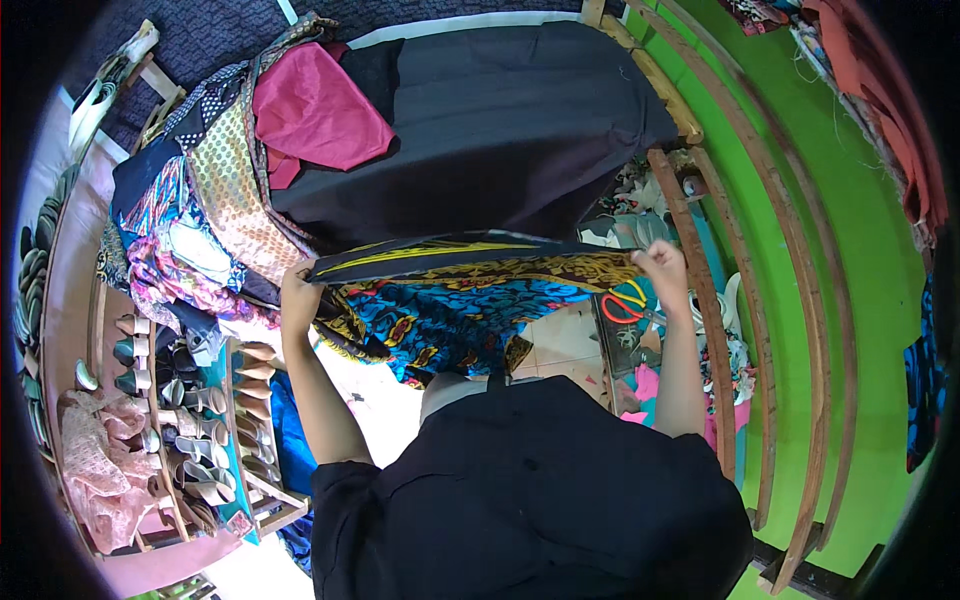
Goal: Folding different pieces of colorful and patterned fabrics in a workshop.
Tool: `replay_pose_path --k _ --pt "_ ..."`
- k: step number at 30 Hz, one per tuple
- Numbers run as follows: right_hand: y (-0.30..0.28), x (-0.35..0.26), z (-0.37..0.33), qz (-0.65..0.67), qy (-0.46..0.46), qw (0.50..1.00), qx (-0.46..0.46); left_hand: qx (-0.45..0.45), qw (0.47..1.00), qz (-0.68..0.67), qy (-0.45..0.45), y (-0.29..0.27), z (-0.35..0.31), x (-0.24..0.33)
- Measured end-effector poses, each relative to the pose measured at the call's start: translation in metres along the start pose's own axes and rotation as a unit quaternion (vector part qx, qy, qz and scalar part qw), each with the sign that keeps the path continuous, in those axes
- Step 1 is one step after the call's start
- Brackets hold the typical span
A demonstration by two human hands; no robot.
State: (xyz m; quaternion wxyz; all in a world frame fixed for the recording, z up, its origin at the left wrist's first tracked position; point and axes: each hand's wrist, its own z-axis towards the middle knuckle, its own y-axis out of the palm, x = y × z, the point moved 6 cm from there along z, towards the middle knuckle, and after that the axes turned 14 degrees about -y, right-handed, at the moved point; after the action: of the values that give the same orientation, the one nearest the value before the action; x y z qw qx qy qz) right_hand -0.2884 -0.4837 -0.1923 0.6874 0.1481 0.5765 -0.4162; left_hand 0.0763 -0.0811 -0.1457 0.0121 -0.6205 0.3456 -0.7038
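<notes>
A long stretch of patterned fabric (440, 325), blue, black and yellow with a dark band along its upper edge, hangs between my two hands. My left hand (300, 292) is closed on one end of that edge. At the other end, my right hand (660, 270) pinches the edge between thumb and fingers. The band is drawn nearly straight, and the rest of the cloth drops in folds below it. Just under my right hand lie scissors (626, 303) with orange and yellow handles. Beyond the fabric is a table covered in black cloth (500, 110).
A magenta cloth (320, 105) and heaped patterned fabrics (225, 180) lie on the table's left. Shoe racks (240, 460) with several shoes stand at left. Wooden rails (800, 250) curve along the green wall (870, 330). Fabric scraps (645, 385) lie in the lower right, and red garments (880, 110) hang above.
</notes>
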Motion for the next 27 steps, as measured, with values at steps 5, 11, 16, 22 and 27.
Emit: replay_pose_path --k 5,11,16,22,27 --pt "-0.009 -0.048 0.025 -0.017 -0.062 0.992 -0.108 -0.292 0.954 0.009 -0.066 0.000 -0.028 0.032" --pt "-0.085 0.006 0.051 -0.186 -0.052 0.970 0.148 -0.146 0.969 0.184 -0.082 -0.080 -0.010 -0.027" --pt "-0.074 0.043 0.052 -0.157 0.007 0.975 0.159 0.034 0.843 0.480 -0.241 -0.143 -0.021 -0.155" --pt "-0.073 -0.004 0.084 0.205 -0.052 0.977 0.007 -0.299 0.934 -0.082 -0.180 -0.134 -0.052 -0.023" --pt "-0.023 0.020 0.160 0.117 0.137 0.978 -0.101 -0.002 0.952 -0.230 -0.201 -0.127 0.068 -0.101"
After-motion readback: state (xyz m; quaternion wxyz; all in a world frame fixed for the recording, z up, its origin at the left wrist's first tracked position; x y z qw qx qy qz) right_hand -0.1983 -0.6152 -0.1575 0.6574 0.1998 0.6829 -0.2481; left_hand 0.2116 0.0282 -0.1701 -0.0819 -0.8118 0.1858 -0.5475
